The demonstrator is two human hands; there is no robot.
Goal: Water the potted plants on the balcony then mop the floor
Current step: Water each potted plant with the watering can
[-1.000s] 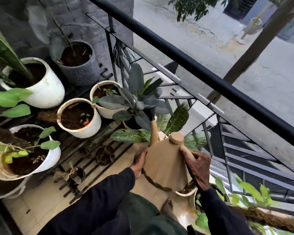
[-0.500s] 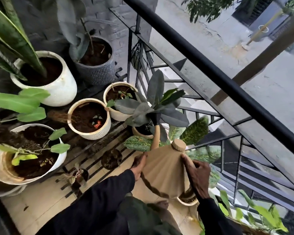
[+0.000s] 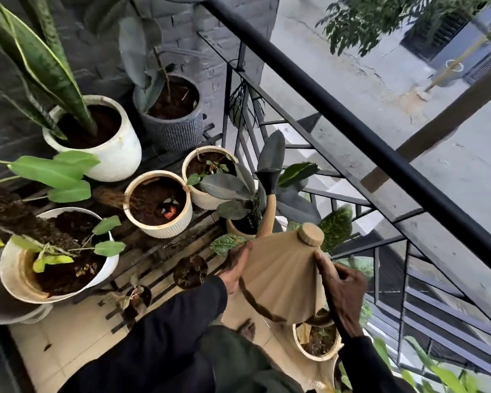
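Place: home balcony above street level.
Edge: black metal railing [image 3: 349,123].
Inside the railing: potted plants [image 3: 116,154], slatted rack [image 3: 153,251], tiled floor [image 3: 68,344], brick wall [image 3: 210,52].
Beyond the railing: street [image 3: 366,75] below.

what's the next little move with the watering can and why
Probably tip the watering can forward. The left hand lies flat on its side and the right hand grips the other, yet the nozzle points upward above the dark-leaved plant's pot and no water shows.
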